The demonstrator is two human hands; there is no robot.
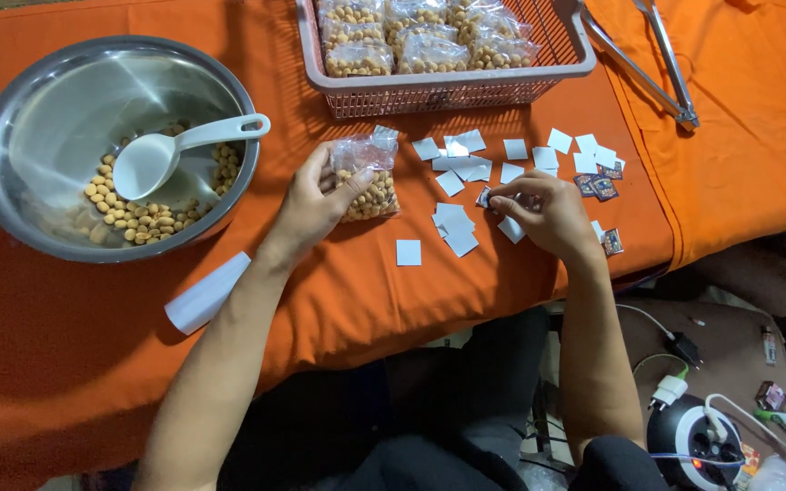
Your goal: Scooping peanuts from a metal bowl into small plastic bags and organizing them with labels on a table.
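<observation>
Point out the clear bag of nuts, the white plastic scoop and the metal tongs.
Clear plastic bag of nuts [370, 186], head view, bag's filled middle.
White plastic scoop [146, 165], head view, its bowl.
Metal tongs [664, 50], head view, one arm.

bare orange cloth [93, 345] near edge, steel bowl [115, 145] left, pink basket [448, 86] blocking far side

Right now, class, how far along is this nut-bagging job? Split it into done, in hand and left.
Done: filled bags sit in the pink basket. In hand: the left hand holds a filled clear bag while the right hand picks up a small card. Left: loose nuts remain in the steel bowl, and many cards lie unused.
</observation>
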